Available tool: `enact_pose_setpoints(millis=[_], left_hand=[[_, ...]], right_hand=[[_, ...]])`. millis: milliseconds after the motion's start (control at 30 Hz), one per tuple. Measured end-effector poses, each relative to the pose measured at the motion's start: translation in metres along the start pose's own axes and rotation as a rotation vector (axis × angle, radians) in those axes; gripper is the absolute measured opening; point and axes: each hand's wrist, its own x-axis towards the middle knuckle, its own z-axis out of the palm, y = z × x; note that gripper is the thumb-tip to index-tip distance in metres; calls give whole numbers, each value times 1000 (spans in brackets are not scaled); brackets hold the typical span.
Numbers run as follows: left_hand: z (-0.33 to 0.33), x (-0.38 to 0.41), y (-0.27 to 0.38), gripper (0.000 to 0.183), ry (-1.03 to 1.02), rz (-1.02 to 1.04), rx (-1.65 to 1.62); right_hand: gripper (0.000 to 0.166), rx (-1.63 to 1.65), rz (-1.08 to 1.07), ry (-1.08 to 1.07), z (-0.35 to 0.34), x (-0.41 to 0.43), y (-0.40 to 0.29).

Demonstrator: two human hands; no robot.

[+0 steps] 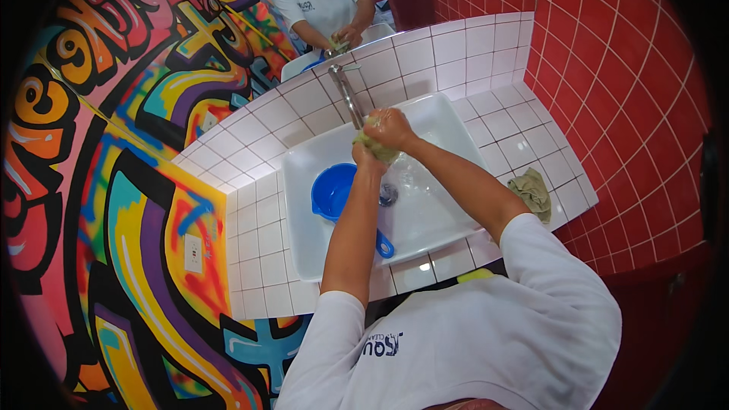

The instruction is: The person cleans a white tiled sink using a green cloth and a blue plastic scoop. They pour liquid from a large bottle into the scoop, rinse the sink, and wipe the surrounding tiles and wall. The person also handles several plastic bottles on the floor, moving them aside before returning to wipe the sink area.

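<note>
Both hands grip a wet yellow-green cloth (383, 151) bunched up over the white sink basin (299, 239). My right hand (392, 126) is clenched around its upper part, close to the chrome faucet (346, 91). Lower down, my left hand (367, 158) holds the other end, its fingers partly hidden by the cloth. Water glistens on the hands and on the basin floor. Beside my left forearm lies a blue plastic dipper (332, 189) inside the basin; the forearm hides part of its handle. A round metal drain (388, 195) shows between my forearms.
A folded greenish cloth (531, 193) rests on the white-tiled counter (515, 119) to the right. Behind the faucet stands a tiled backsplash (421, 60) with a mirror (322, 5) above it. A graffiti-painted wall with a power outlet (193, 253) is at left; red tiles (615, 125) cover the right wall.
</note>
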Motion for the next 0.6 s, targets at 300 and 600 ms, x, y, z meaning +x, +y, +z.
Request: enact_pose_setpoints(millis=[300,600], left_hand=[[-45,42,-5,25,-349,-296,665],[-13,23,27,26,-495,-204,1053]], right_hand=[[23,-303,-380,-289,-3,-47,-10],[12,-20,281,609,-56,-36,35]])
